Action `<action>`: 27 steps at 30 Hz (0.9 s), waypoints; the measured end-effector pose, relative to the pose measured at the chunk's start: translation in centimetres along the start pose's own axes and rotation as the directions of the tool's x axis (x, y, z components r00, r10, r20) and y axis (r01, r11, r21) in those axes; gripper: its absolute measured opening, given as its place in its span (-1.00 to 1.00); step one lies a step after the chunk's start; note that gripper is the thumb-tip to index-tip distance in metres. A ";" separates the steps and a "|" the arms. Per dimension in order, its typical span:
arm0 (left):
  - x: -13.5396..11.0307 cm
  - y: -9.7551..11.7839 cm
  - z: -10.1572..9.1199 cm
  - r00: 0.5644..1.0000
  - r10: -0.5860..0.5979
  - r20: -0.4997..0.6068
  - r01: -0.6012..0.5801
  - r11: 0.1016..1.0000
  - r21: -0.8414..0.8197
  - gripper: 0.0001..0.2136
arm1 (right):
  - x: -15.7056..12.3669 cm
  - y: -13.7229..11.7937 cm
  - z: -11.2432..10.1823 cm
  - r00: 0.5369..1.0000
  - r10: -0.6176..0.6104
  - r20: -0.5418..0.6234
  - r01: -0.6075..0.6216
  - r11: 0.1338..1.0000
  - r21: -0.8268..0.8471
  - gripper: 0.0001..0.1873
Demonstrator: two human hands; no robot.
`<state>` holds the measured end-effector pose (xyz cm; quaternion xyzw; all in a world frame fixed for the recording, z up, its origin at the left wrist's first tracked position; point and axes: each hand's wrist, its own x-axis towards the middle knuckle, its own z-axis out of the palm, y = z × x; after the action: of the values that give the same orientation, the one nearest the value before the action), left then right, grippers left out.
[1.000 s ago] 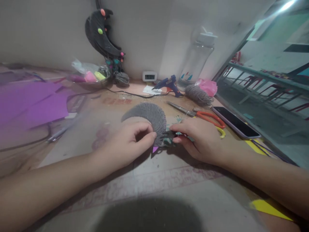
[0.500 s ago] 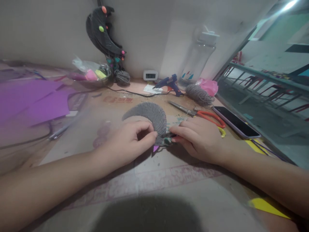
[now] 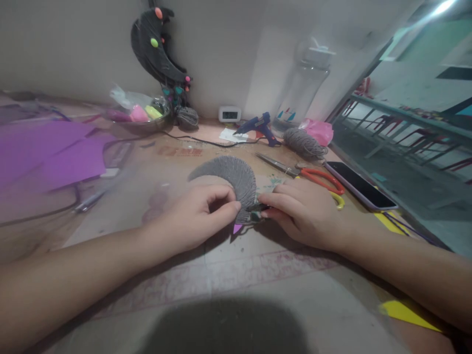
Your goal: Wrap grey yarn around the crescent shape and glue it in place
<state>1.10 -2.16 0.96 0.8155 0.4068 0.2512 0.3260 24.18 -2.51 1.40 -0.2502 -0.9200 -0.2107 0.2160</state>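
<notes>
A crescent shape wrapped in grey yarn (image 3: 241,179) lies on the work surface in front of me, its curve bulging up and to the right. A bare purple tip (image 3: 237,229) pokes out at its lower end. My left hand (image 3: 197,209) pinches the inner edge of the crescent near that end, thumb and forefinger together. At the opposite edge my right hand (image 3: 304,211) is closed, its fingertips on a small dark-and-green piece (image 3: 256,215) touching the crescent. What exactly this piece is, I cannot make out, since the fingers partly cover it.
Beyond my right hand lie orange-handled scissors (image 3: 320,179), a phone (image 3: 361,187) and a grey yarn skein (image 3: 304,143). A blue glue gun (image 3: 258,125), small clock (image 3: 229,114) and clear bottle (image 3: 304,91) stand behind. Purple sheets (image 3: 55,152) lie left; a dark crescent ornament (image 3: 153,49) hangs on the wall.
The crescent's lower end and the small dark piece have shifted very slightly at the fingertips. Both hands keep nearly the same place and hold.
</notes>
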 end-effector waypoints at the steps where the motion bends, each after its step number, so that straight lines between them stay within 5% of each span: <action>1: 0.0 0.0 0.0 1.000 -0.013 0.009 0.013 1.000 -0.011 -0.72 | 0.0 0.0 0.0 1.000 0.001 -0.001 -0.001 1.000 0.000 -0.67; 10: -0.1 -0.1 0.1 0.998 -0.045 0.054 0.049 0.995 -0.086 -0.72 | -0.1 0.1 0.0 1.000 -0.013 0.008 0.013 1.000 0.024 -0.69; 19: 0.1 0.2 -0.1 0.998 0.057 -0.005 -0.057 0.997 0.044 -0.71 | -0.4 0.0 0.1 0.994 0.105 0.013 -0.105 0.982 0.156 -0.73; 27: 0.1 0.0 0.0 0.998 0.064 -0.020 -0.063 0.996 0.068 -0.71 | -0.2 -0.2 0.1 0.998 0.064 0.029 -0.067 0.994 0.088 -0.69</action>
<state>1.17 -2.11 0.98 0.8358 0.3927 0.2566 0.2854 24.22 -2.67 1.14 -0.2731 -0.9225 -0.1589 0.2217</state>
